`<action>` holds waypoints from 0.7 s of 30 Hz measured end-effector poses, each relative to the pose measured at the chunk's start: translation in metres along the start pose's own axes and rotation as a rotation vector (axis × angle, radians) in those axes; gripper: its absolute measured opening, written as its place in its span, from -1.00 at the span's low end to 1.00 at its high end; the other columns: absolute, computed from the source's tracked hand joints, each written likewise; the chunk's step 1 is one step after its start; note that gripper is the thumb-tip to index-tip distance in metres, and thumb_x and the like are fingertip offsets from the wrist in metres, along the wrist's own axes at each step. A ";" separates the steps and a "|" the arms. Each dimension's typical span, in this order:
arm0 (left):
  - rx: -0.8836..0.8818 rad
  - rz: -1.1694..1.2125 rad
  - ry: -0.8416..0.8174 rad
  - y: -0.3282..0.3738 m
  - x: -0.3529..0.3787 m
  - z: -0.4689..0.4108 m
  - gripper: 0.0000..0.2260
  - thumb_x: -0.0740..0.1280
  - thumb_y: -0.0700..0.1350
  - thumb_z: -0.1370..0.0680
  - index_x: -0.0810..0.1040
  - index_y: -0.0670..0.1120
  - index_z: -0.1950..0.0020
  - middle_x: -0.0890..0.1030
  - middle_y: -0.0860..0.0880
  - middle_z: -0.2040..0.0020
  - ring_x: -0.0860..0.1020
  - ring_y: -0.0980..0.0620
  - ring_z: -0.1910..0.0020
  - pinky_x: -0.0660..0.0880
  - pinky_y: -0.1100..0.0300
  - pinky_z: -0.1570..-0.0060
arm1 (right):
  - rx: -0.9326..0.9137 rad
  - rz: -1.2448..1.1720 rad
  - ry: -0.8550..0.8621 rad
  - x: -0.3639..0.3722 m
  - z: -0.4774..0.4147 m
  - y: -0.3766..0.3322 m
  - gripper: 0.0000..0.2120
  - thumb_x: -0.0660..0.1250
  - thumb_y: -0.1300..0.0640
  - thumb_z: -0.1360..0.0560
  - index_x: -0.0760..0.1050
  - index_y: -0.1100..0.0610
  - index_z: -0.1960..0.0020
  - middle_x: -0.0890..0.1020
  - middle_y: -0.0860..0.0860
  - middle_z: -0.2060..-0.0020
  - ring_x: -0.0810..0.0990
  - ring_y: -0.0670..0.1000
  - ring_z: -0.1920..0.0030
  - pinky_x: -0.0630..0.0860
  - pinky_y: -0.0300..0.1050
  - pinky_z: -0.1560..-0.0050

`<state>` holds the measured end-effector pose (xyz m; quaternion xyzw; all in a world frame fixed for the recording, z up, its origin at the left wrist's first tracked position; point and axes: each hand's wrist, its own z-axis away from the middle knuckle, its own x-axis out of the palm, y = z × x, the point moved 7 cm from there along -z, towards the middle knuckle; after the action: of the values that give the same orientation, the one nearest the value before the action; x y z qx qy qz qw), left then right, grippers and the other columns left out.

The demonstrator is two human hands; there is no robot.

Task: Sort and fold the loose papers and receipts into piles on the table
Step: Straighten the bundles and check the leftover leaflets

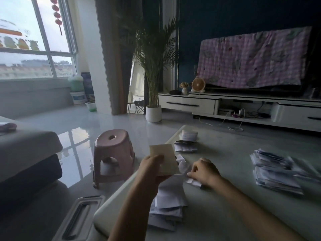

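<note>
My left hand [153,168] holds up a cream folded paper [165,154] above the near left part of the pale table [225,214]. My right hand [204,172] rests on the table with its fingers pinched on a small white folded slip [193,182]. Under my left forearm lies a loose heap of white papers [168,204]. A large stack of papers [276,171] sits at the right. Two small piles lie at the far left corner: dark-printed slips [185,146] and a white bundle [189,134] behind them.
A pink plastic stool [113,153] stands on the glossy floor left of the table. A grey tray-like lid [78,218] lies at the near left. A sofa edge [26,153] is at the far left. A potted palm [153,108] and TV cabinet [243,105] stand beyond.
</note>
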<state>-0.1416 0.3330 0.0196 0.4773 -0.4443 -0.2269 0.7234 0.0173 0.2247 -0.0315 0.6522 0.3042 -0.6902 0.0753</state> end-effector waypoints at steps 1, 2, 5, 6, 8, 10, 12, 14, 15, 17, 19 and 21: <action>0.014 -0.047 0.014 0.003 0.004 0.005 -0.89 0.16 -0.31 -0.56 0.47 -0.23 0.02 0.56 -0.28 0.07 0.54 -0.21 0.08 0.50 -0.06 0.07 | 0.023 0.054 0.034 -0.002 -0.001 0.006 -0.69 0.34 -0.14 -0.43 0.52 0.05 -0.05 0.50 0.07 -0.16 0.44 0.08 -0.23 0.34 -0.14 -0.14; 0.025 -0.080 0.022 0.006 0.006 0.009 -0.91 0.19 -0.30 -0.55 0.48 -0.22 0.02 0.55 -0.26 0.09 0.53 -0.18 0.10 0.50 -0.06 0.07 | 0.060 0.068 0.027 -0.002 0.000 0.010 -0.58 0.36 -0.17 -0.40 0.45 0.04 -0.15 0.45 0.05 -0.23 0.39 0.07 -0.28 0.31 -0.11 -0.20; 0.061 -0.170 0.052 0.013 0.010 0.018 -0.95 0.27 -0.26 -0.53 0.50 -0.19 0.03 0.53 -0.17 0.15 0.51 -0.08 0.17 0.51 0.00 0.07 | 0.110 0.040 -0.001 -0.003 0.001 0.017 -0.44 0.39 -0.20 -0.37 0.37 0.04 -0.27 0.44 0.01 -0.28 0.38 0.06 -0.31 0.29 -0.08 -0.22; 0.076 -0.184 0.049 0.015 0.012 0.019 -0.97 0.28 -0.24 -0.53 0.50 -0.15 0.08 0.53 -0.15 0.16 0.51 -0.06 0.17 0.51 0.03 0.08 | 0.134 0.013 0.000 -0.005 0.002 0.020 -0.48 0.41 -0.17 -0.36 0.41 0.05 -0.22 0.48 0.02 -0.22 0.43 0.06 -0.27 0.32 -0.10 -0.16; 0.098 -0.210 0.054 0.015 0.014 0.022 -0.93 0.27 -0.22 -0.54 0.50 -0.12 0.13 0.54 -0.13 0.19 0.51 -0.04 0.19 0.50 0.09 0.12 | 0.174 -0.179 0.019 -0.010 0.004 0.029 -0.68 0.44 -0.06 -0.38 0.48 0.12 0.00 0.56 0.08 -0.03 0.53 0.08 -0.09 0.37 -0.15 0.04; 0.104 -0.224 0.054 0.012 0.015 0.023 -0.91 0.23 -0.23 -0.56 0.51 -0.15 0.11 0.55 -0.12 0.23 0.52 -0.03 0.23 0.49 0.12 0.18 | 0.196 -0.467 0.078 -0.028 0.009 0.034 -0.81 0.39 0.09 -0.45 0.44 0.17 0.23 0.54 0.12 0.13 0.52 0.06 0.10 0.34 -0.17 0.18; 0.114 -0.233 0.050 0.009 0.014 0.023 -0.89 0.22 -0.24 -0.57 0.53 -0.20 0.08 0.60 -0.10 0.30 0.57 -0.01 0.30 0.52 0.15 0.25 | 0.169 -0.730 0.158 -0.053 0.017 0.032 -0.86 0.35 0.19 -0.48 0.44 0.18 0.22 0.53 0.13 0.16 0.49 0.04 0.14 0.35 -0.15 0.21; 0.120 -0.169 0.074 0.008 0.011 0.024 -0.86 0.22 -0.24 -0.56 0.55 -0.24 0.07 0.62 -0.05 0.41 0.59 0.04 0.39 0.52 0.17 0.28 | 0.075 -0.940 0.159 -0.077 0.031 0.014 -0.94 0.35 0.25 -0.48 0.48 0.15 0.16 0.57 0.10 0.16 0.53 0.05 0.18 0.42 -0.13 0.22; 0.117 -0.116 0.090 0.008 0.011 0.024 -0.86 0.23 -0.24 -0.56 0.55 -0.23 0.10 0.61 -0.03 0.45 0.58 0.07 0.43 0.50 0.17 0.28 | 0.016 -1.024 0.120 -0.086 0.040 -0.001 -0.93 0.35 0.26 -0.47 0.48 0.13 0.14 0.58 0.07 0.16 0.54 0.02 0.20 0.45 -0.13 0.21; 0.129 -0.015 0.071 0.011 0.015 0.026 -0.85 0.22 -0.24 -0.57 0.53 -0.18 0.16 0.61 -0.02 0.44 0.58 0.08 0.42 0.50 0.19 0.29 | -0.099 -1.085 0.030 -0.096 0.055 -0.033 -0.92 0.35 0.28 -0.47 0.49 0.16 0.07 0.58 0.01 0.17 0.54 -0.06 0.21 0.49 -0.23 0.23; 0.186 0.008 0.024 0.016 0.022 0.030 -0.87 0.20 -0.23 -0.57 0.52 -0.16 0.12 0.61 -0.08 0.30 0.58 0.01 0.29 0.52 0.15 0.25 | -0.177 -1.047 -0.028 -0.100 0.067 -0.058 -0.86 0.36 0.26 -0.47 0.50 0.18 -0.03 0.58 -0.01 0.17 0.55 -0.07 0.20 0.51 -0.26 0.23; 0.281 -0.078 0.061 0.024 0.022 0.035 -0.92 0.21 -0.24 -0.57 0.49 -0.14 0.02 0.56 -0.10 0.17 0.54 -0.06 0.15 0.55 0.05 0.19 | -0.219 -1.059 -0.056 -0.102 0.074 -0.075 -0.84 0.33 0.26 -0.49 0.51 0.22 -0.06 0.59 0.04 0.16 0.56 -0.04 0.21 0.52 -0.22 0.25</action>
<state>-0.1625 0.3100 0.0555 0.5975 -0.4305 -0.1759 0.6532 -0.0692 0.2170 0.0862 0.3795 0.6592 -0.6152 -0.2073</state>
